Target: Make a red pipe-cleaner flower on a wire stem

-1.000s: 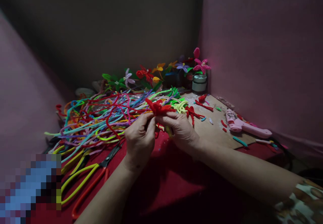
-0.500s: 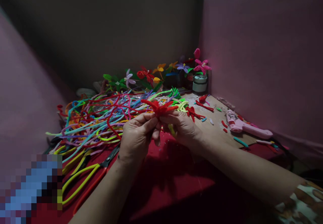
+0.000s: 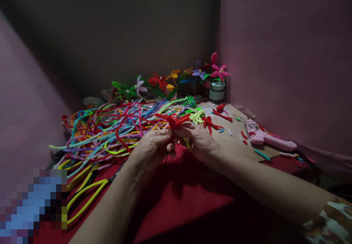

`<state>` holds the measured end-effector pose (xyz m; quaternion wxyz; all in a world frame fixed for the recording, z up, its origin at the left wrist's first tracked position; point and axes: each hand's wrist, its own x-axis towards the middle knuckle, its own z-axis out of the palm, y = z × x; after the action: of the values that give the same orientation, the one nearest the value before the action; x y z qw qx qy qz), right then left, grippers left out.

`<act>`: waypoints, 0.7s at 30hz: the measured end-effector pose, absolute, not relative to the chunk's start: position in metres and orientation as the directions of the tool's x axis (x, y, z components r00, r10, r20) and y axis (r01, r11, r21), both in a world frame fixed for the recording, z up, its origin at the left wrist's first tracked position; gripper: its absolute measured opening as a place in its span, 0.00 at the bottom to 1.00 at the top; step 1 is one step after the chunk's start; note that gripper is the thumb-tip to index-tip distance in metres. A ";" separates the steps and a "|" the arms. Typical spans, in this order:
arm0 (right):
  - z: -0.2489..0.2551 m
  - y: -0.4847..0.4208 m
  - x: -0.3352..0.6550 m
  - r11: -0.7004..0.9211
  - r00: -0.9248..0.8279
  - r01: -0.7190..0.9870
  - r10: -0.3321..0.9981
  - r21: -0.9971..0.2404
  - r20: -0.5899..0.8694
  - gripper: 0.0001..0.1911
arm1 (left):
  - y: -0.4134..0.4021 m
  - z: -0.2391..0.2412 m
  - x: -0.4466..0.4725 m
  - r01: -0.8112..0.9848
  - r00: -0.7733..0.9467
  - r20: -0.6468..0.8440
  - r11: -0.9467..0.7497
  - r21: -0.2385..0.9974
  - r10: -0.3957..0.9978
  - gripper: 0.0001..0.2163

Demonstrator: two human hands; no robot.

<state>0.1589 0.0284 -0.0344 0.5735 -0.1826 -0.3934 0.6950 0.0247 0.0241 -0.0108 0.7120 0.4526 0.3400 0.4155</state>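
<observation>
red work surface [image 3: 192, 192]: nearest. above it, left hand [image 3: 154, 145] and right hand [image 3: 202, 141] pinch the base of the red flower [image 3: 173, 121] between fingertips. beyond: loose fuzzy stems [image 3: 132, 121]. rear: pink flower [image 3: 219, 71] above a grey container [image 3: 217, 92].

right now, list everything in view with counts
red flower: one, red, centre
pipe cleaners: many, multicoloured, heaped left
fuzzy blooms: several, multicoloured, back
container: one, grey, back right
board: one, tan, right
tool: one, pink, board's edge
scraps: several, multicoloured, around board
tool handles: several, yellow, lower left
cloth: one, red, front
side panels: two, pinkish, left, right
backdrop: one, dark, behind
sleeve: one, patterned, lower right
left hand, right hand: two, bare, holding red flower
</observation>
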 end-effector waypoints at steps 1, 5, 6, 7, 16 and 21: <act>-0.035 0.029 0.158 -0.045 -0.270 -0.670 0.944 -0.741 0.187 0.03 | 0.023 -0.011 0.027 -0.254 0.397 -0.086 0.200 0.946 0.914 0.07; -0.029 0.027 0.153 -0.112 -0.243 -0.757 0.963 -0.643 0.119 0.04 | 0.019 -0.018 0.036 0.011 0.071 0.202 -0.203 0.979 0.977 0.07; -0.027 0.026 0.152 -0.126 -0.230 -0.769 0.969 -0.627 0.088 0.05 | 0.017 -0.021 0.038 0.169 -0.007 0.341 -0.335 0.927 0.940 0.06; -0.025 0.025 0.151 -0.137 -0.215 -0.777 0.975 -0.615 0.054 0.06 | 0.016 -0.023 0.040 0.357 -0.032 0.500 -0.457 0.815 0.866 0.05; -0.031 0.027 0.151 -0.082 -0.127 -0.761 0.992 -0.644 0.023 0.06 | 0.018 -0.033 0.037 0.875 0.429 0.750 -0.437 -0.207 0.503 0.08; -0.028 0.024 0.151 -0.008 -0.123 -0.702 0.986 -0.712 0.110 0.03 | 0.017 -0.030 0.035 0.836 0.327 0.792 -0.549 0.013 0.516 0.07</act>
<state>0.1511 0.0242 -0.0281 0.6250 -0.2188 -0.3243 0.6755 0.0352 0.0170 -0.0301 -0.2043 0.7885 0.4286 0.3909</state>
